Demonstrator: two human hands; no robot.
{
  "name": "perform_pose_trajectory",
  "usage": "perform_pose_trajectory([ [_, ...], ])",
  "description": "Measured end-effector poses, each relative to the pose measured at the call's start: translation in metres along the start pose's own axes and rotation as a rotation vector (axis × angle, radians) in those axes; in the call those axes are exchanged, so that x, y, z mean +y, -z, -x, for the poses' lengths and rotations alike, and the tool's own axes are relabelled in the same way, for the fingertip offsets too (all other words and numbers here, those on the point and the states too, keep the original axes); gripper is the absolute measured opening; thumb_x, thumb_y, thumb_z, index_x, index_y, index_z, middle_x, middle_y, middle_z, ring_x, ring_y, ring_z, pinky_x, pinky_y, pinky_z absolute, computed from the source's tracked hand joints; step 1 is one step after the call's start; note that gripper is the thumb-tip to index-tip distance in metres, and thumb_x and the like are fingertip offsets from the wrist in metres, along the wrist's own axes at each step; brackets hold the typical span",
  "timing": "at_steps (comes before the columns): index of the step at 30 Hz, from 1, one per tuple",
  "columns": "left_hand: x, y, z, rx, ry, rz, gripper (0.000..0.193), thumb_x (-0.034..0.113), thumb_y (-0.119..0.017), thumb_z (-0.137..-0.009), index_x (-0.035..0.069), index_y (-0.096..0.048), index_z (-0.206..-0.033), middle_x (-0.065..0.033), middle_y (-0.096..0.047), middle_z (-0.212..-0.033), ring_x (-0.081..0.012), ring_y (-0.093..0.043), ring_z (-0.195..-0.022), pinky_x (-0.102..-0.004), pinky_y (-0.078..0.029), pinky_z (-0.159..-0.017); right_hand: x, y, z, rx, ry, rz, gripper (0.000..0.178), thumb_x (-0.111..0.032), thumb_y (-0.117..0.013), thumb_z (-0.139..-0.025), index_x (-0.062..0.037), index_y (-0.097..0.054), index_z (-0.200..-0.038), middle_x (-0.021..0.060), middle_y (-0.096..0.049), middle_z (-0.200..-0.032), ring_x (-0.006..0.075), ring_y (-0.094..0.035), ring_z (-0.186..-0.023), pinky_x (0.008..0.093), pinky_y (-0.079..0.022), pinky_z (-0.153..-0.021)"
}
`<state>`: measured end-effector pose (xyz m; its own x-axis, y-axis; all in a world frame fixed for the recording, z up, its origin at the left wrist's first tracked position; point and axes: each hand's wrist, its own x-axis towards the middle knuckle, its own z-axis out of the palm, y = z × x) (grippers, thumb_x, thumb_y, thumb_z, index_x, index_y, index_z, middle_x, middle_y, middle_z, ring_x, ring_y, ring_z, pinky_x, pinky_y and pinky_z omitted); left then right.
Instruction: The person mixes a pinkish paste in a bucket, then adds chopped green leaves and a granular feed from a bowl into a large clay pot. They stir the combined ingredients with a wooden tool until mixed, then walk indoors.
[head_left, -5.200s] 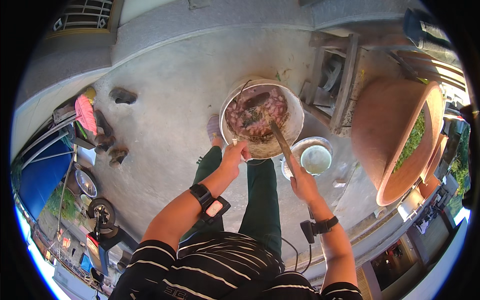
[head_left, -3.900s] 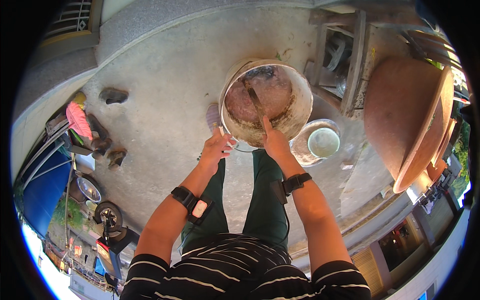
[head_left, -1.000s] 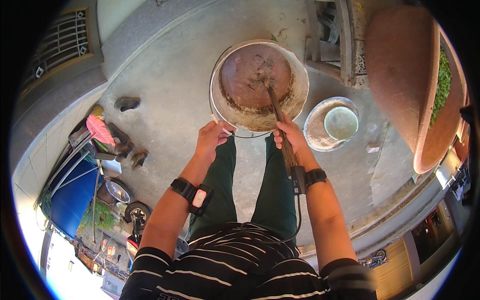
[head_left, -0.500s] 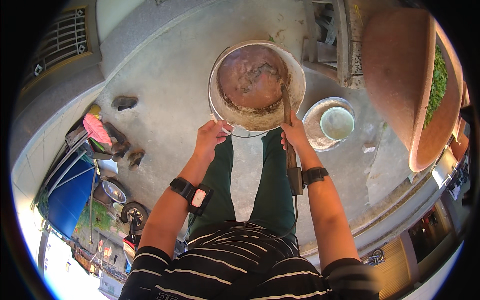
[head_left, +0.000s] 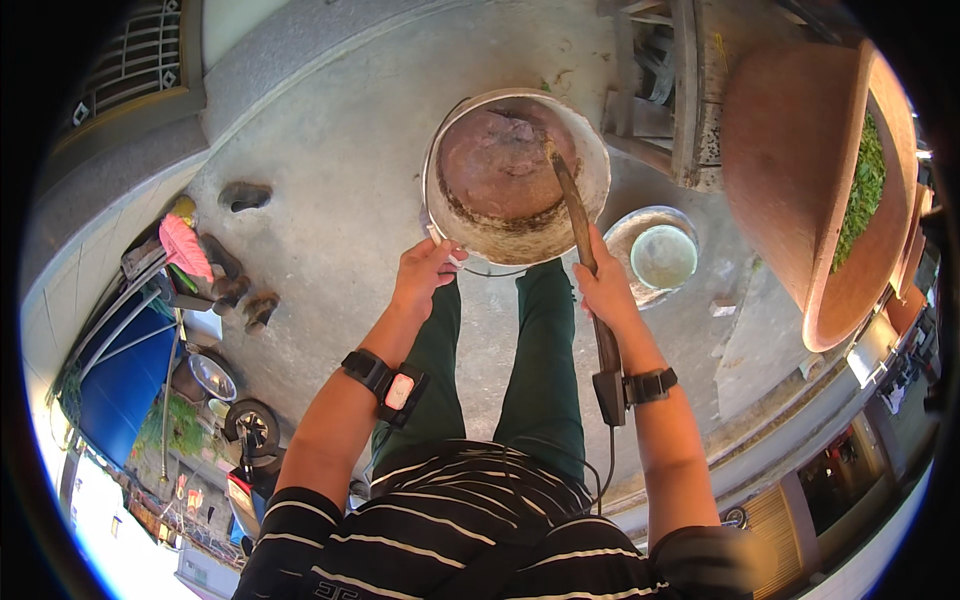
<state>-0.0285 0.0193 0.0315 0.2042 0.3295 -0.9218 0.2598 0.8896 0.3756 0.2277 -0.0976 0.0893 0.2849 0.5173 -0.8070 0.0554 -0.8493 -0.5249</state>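
A large pale bucket (head_left: 505, 240) stands on the ground before my feet, its inner wall stained. Thick brown mush (head_left: 490, 175) fills its lower part. My left hand (head_left: 425, 277) is closed at the near left rim, with its fingers on the white grip of the bucket's wire handle (head_left: 490, 274). In my right hand (head_left: 606, 285) is a brown wooden stick (head_left: 572, 200), fingers wrapped round it. The stick slants over the near right rim, and its far end dips into the mush, where the tip is hidden.
A wide basin (head_left: 627, 228) holding a pale green bowl (head_left: 664, 257) sits right of the bucket. Far right stands a big reddish-brown vessel (head_left: 790, 150) with chopped greens (head_left: 861, 190). A wooden frame (head_left: 685, 90) is beside it. Shoes (head_left: 245, 196) lie at left.
The stick's far end has moved left and away through the mush, and my right hand has shifted slightly right and nearer. My left hand stays at the handle grip.
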Motion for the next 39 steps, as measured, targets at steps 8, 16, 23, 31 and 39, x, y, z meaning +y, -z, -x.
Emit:
perform_pose_trajectory([
  [8,-0.002,0.002,-0.002,-0.005,-0.009,-0.019,0.023,0.030,-0.059,-0.095,0.011,-0.066,-0.104,-0.0027,-0.070,-0.095,-0.0110,-0.056,-0.083,-0.0299,-0.046,-0.077,0.030,-0.019,-0.045,-0.037,-0.097,0.234,0.072,-0.008,-0.053,-0.087,0.0000,-0.019,-0.150,0.0205,-0.063,-0.071,0.0292,-0.059,-0.048,0.0394,-0.050,-0.047],
  [16,0.008,-0.008,0.004,-0.014,0.005,-0.038,0.023,0.029,-0.059,-0.095,0.010,-0.067,-0.105,-0.0024,-0.070,-0.093,-0.0111,-0.057,-0.082,-0.0293,-0.046,-0.076,0.046,0.003,0.092,0.094,0.130,0.724,0.073,-0.007,-0.064,-0.079,-0.0094,-0.036,-0.146,0.0205,-0.064,-0.078,0.0352,-0.065,-0.070,0.0430,-0.053,-0.062],
  [23,0.008,-0.005,0.003,0.007,0.008,-0.094,0.021,0.028,-0.057,-0.096,0.010,-0.067,-0.103,-0.0023,-0.071,-0.095,-0.0097,-0.060,-0.081,-0.0285,-0.048,-0.075,0.057,-0.009,0.005,0.171,0.183,1.077,0.071,-0.007,-0.061,-0.080,-0.0233,-0.041,-0.146,0.0141,-0.063,-0.081,0.0318,-0.066,-0.070,0.0439,-0.052,-0.060],
  [31,0.011,-0.006,0.003,0.002,0.041,-0.082,0.019,0.028,-0.058,-0.094,0.010,-0.066,-0.100,-0.0031,-0.071,-0.092,-0.0119,-0.060,-0.080,-0.0295,-0.047,-0.075,0.086,0.007,0.082,0.258,0.222,1.018,0.063,-0.005,-0.060,-0.079,-0.0204,-0.049,-0.139,0.0105,-0.061,-0.083,0.0312,-0.065,-0.068,0.0418,-0.053,-0.058],
  [39,0.017,-0.019,-0.010,0.086,0.086,-0.161,0.017,0.025,-0.057,-0.094,0.010,-0.058,-0.102,-0.0069,-0.069,-0.095,-0.0178,-0.062,-0.082,-0.0374,-0.050,-0.077,0.103,0.071,0.173,0.311,-0.078,0.622,0.024,-0.023,-0.070,-0.075,-0.0101,-0.060,-0.093,0.0184,-0.064,-0.074,0.0399,-0.063,-0.071,0.0477,-0.050,-0.062],
])
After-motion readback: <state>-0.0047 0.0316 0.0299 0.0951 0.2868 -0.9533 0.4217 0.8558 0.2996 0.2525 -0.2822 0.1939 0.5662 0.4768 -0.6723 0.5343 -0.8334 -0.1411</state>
